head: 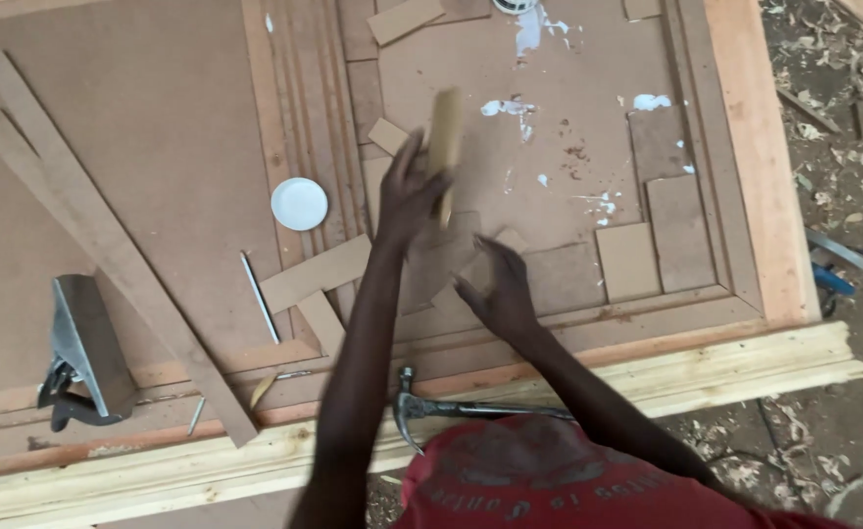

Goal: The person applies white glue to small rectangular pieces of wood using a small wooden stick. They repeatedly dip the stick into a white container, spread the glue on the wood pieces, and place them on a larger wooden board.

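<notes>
A door [157, 118] lies flat, carrying everything. On its left panel two long strips [88, 225] run slantwise from the far left toward the near edge. Left of them, near the edge, sits a plane [83, 348]. A lid [299, 204] lies right of the strips, with a nail [259, 296] just nearer. In the right panel, flat pieces [662, 211] lie side by side along the right and near sides. The left hand [407, 196] is above the panel's left part, holding a block [444, 132] upright; the right hand [500, 289] rests nearer, to its right. A hammer [451, 407] lies on the near plank [696, 372], below both hands.
</notes>
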